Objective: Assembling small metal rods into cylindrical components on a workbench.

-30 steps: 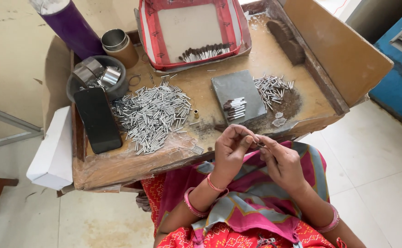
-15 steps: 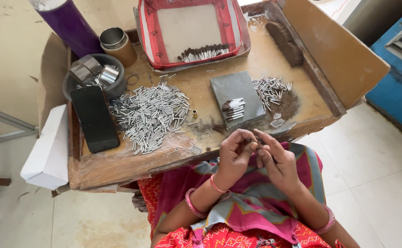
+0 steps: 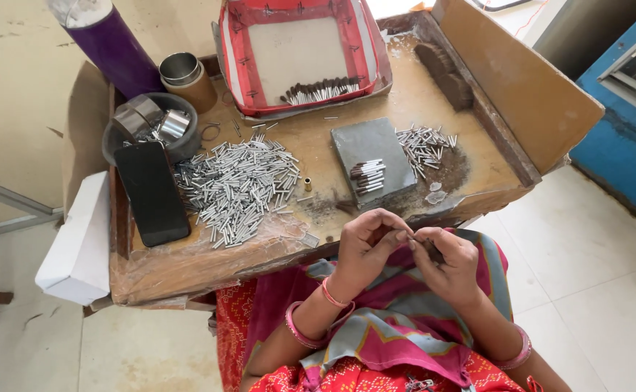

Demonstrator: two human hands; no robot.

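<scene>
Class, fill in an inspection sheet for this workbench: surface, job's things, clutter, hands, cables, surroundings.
Surface: worn wooden table, cardboard sides.
Job's things: heap of small metal tubes; grey slab bearing a few; red tray holding a row.
Clutter: black phone, white box, purple bottle, tins.
Hands: left hand and right hand meet over the lap, pinching a small piece.
Cables: nothing seen.
Surroundings: tiled floor, blue cabinet.

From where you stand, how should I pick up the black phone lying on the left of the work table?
Grip the black phone across its two long edges near the middle, coming from above. It lies flat, face up, long axis running away from the person; its right edge sits against the pile of small metal tubes, so pinch carefully there.
</scene>
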